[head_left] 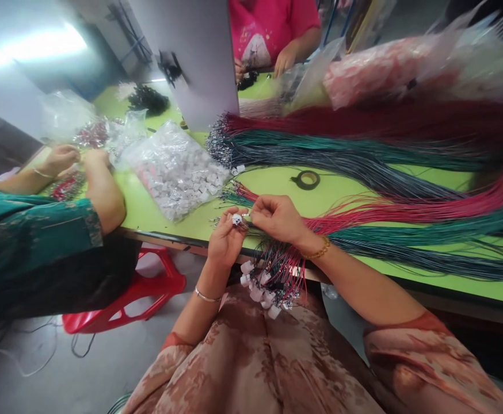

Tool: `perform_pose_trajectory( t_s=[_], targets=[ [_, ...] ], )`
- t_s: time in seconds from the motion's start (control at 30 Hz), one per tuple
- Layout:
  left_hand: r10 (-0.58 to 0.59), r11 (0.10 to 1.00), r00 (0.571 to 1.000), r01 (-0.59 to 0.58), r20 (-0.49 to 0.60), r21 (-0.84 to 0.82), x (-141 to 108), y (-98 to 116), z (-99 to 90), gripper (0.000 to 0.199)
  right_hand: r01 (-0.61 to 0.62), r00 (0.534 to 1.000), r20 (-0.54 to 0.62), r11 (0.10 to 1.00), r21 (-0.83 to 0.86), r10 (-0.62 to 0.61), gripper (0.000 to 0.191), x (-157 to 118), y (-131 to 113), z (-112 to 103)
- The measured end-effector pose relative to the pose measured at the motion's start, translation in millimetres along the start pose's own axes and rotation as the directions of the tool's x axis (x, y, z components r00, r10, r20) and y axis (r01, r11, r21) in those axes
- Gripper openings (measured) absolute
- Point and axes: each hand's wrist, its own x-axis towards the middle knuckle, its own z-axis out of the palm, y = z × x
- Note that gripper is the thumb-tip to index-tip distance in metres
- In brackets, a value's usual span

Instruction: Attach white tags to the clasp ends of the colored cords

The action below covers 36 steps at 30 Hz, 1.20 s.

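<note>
My left hand [225,240] holds a small white connector [236,219] between thumb and fingers, just above the table's front edge. Right beside it, my right hand [277,218] is pinched on a thin wire whose tip [246,215] points at the connector; whether the two touch is too small to tell. Red wires [364,214], green wires [376,237] and dark wires [407,257] run across the table to the right. Below my hands, a bunch of wires with white connectors [258,292] hangs over the edge onto my lap.
A clear bag of white connectors [182,175] lies left of my hands. Black tape [307,180] and thick wire bundles [312,148] lie behind. One person's hands [64,160] work at left, another person [273,34] opposite. A red stool [165,282] stands below.
</note>
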Motion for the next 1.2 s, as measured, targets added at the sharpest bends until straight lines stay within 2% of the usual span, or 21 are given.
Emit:
perform_pose_trajectory(
  t_s=[0.2,0.4,0.63,0.77,0.97,1.07,1.2],
  targets=[
    [0.018,1.000,0.999,-0.019,-0.028,-0.008,-2.1,0.5,-0.2,0.011,0.024,1.000,0.006,0.997,-0.078,-0.024,0.014,-2.4,4.7,5.0],
    [0.005,0.999,1.000,-0.004,0.020,-0.043,-4.3,-1.4,-2.3,0.012,0.061,0.998,0.019,0.991,-0.120,-0.059,0.019,-3.7,7.1,8.6],
    [0.007,1.000,0.998,-0.007,-0.061,-0.005,-4.3,-1.0,-1.5,0.006,0.093,0.996,0.008,0.977,-0.194,-0.093,0.014,-6.7,5.3,9.3],
    [-0.016,0.999,0.996,0.013,-0.088,-0.041,-4.3,-0.2,-1.1,0.005,0.073,0.997,-0.007,0.989,-0.130,-0.074,0.012,-4.2,4.2,7.0],
    [-0.187,0.975,0.981,0.178,-0.056,-0.134,-6.7,1.2,3.1,0.015,-0.016,0.999,-0.041,0.999,0.035,0.017,0.014,3.6,2.5,1.2],
    [-0.216,0.971,0.976,0.211,-0.034,-0.112,-5.6,0.7,4.7,0.014,-0.037,0.999,-0.028,0.999,0.016,0.037,0.014,4.4,3.2,-0.3],
    [-0.163,0.984,0.986,0.159,-0.040,-0.076,-2.9,-1.6,4.7,0.013,-0.027,1.000,0.013,0.998,-0.058,0.027,0.012,1.8,4.3,0.1]
  ],
)
